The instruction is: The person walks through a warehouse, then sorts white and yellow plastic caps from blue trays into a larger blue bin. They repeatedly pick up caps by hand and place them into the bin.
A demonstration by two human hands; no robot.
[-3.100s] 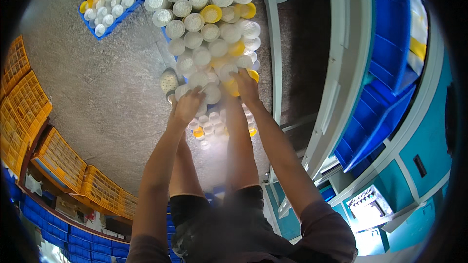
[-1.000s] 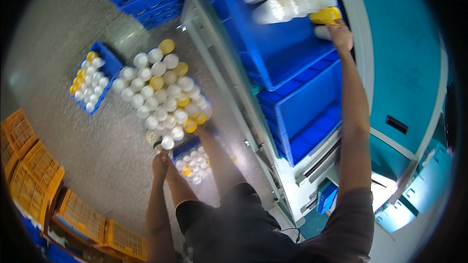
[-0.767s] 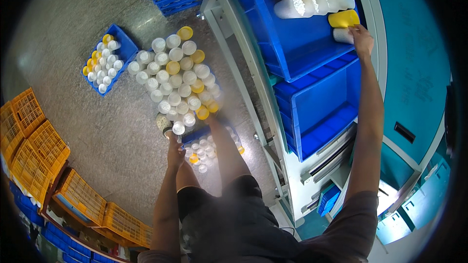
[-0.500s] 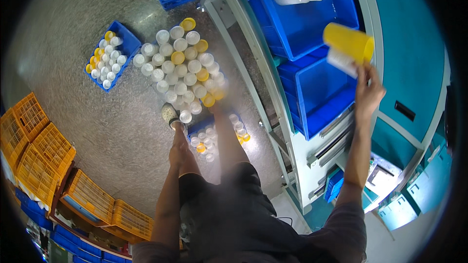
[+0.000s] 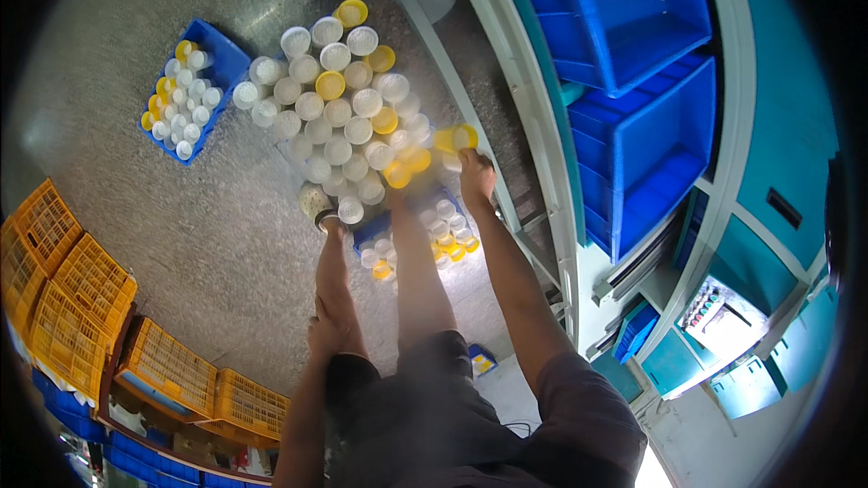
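Observation:
My right hand [image 5: 477, 179] grips a yellow cup [image 5: 452, 138], blurred by motion, with a white cup partly showing under it. It hangs at the right side of a large cluster of upright cups on the floor, mostly white cups [image 5: 338, 112] with some yellow cups [image 5: 330, 85] among them. My left hand [image 5: 330, 330] lies against my left leg near the knee and holds no cup; its fingers show only in part. Between and beside my legs a blue crate [image 5: 363, 242] holds more white and yellow cups, partly hidden by my right leg.
Another blue crate [image 5: 237, 61] with cups stands on the floor to the left. At right, a machine with a pale frame [image 5: 542, 126] carries two blue bins [image 5: 665, 140]. Yellow slatted crates [image 5: 167, 366] line the lower left. My left foot wears a holed clog [image 5: 314, 202] beside the cluster.
My right hand has swung down and left from above the blue bins to the floor cluster, carrying the yellow and white cups. My left hand has slid up my leg toward the knee.

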